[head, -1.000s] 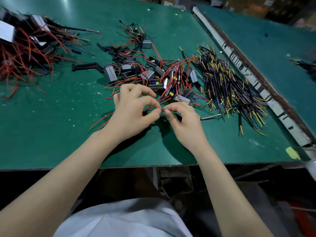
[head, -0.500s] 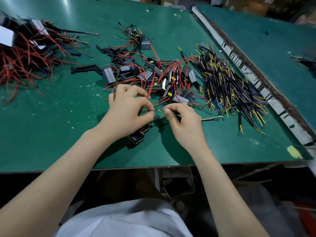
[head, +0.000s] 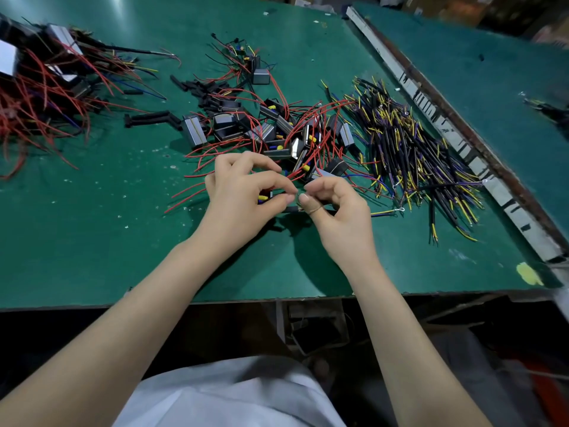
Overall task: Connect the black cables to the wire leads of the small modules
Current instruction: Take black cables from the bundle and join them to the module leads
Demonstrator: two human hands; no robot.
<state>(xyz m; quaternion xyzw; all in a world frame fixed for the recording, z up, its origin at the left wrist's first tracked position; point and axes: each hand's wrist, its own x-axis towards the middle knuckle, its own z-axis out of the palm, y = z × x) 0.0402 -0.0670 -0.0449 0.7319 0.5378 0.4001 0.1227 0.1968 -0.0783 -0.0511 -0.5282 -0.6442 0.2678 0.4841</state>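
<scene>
Both forearms are bare from the bottom of the picture up to the wrists, with no sleeve, watch or bracelet showing on either. The left hand is ungloved, its nails short and unpainted. The right hand is ungloved too, with a thin pale band wrapped around the thumb. A white garment covers the body at the bottom of the view.
</scene>
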